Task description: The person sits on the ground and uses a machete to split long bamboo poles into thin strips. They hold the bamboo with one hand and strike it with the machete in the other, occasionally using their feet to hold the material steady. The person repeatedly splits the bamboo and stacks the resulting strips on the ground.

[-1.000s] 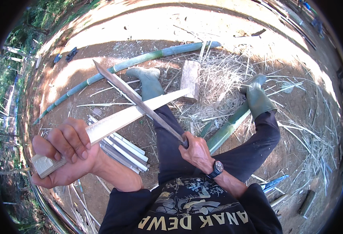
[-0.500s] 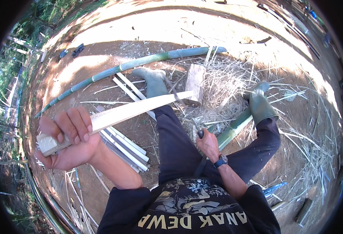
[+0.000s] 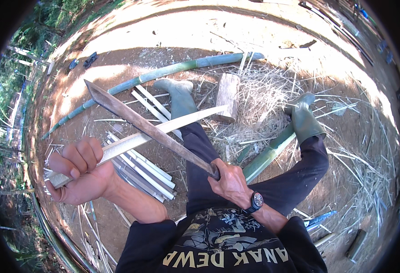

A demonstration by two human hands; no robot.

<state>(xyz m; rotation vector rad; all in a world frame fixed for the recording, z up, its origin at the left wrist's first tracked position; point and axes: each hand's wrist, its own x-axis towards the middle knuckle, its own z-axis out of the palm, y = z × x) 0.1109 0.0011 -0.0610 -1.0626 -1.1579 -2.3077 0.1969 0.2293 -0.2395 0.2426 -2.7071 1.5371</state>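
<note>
My left hand (image 3: 79, 170) grips one end of a pale split bamboo slat (image 3: 182, 122) that points up and to the right, its tip near a wooden block. My right hand (image 3: 229, 182), with a wristwatch on it, holds the handle of a long dark machete (image 3: 141, 123). The blade runs up and left and crosses over the slat near its middle. My legs in dark trousers and green rubber boots (image 3: 179, 98) stretch out ahead, one boot on each side.
A pile of cut white slats (image 3: 143, 170) lies on the dirt under my left arm. A long green bamboo pole (image 3: 163, 73) lies across the back, a shorter green piece (image 3: 268, 154) by my right leg, a wooden block (image 3: 227, 95) and dry shavings (image 3: 263, 109) ahead.
The machete was lowered out of sight by my right leg half a second ago; it is raised again and lies across the slat. My left hand has stayed on the slat.
</note>
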